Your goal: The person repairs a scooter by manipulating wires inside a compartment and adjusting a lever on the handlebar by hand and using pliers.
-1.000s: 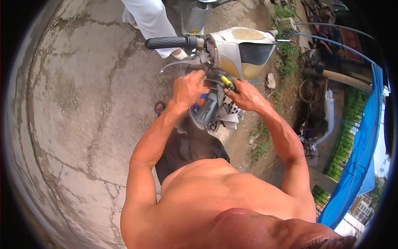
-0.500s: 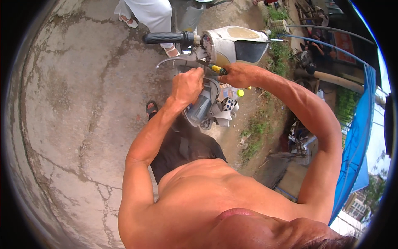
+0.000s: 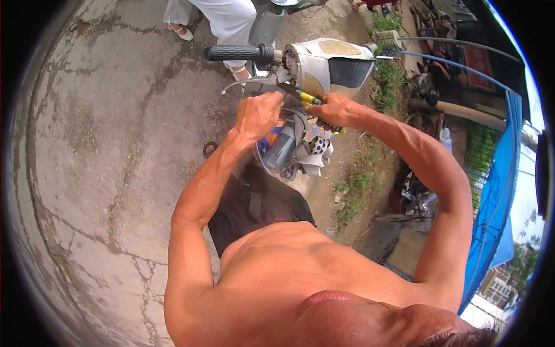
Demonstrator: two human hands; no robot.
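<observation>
My right hand (image 3: 334,110) grips a pair of pliers with yellow and black handles (image 3: 310,99). The dark jaws reach up beneath the scooter's handlebar, near the base of the brake lever (image 3: 245,85). Just left of the pliers, my left hand (image 3: 260,113) is closed with its fingertips pressed together below the lever; what they pinch, if anything, is too small to make out. Above both hands sits the white and tan handlebar cover (image 3: 326,55) with a dark panel, and a black ribbed grip (image 3: 234,53) sticks out to its left.
Below my hands, a dark bottle (image 3: 281,149) and a polka-dot cloth-like item (image 3: 319,146) lie in the scooter's front. A person in white trousers (image 3: 225,20) stands beyond the handlebar. Cracked concrete (image 3: 115,144) spreads left; a blue canopy (image 3: 491,214) stands right.
The pliers' handles show wider apart, the lower one now visible beneath my right hand. The handlebar grip and lever have shifted slightly right. My left hand stays near the lever.
</observation>
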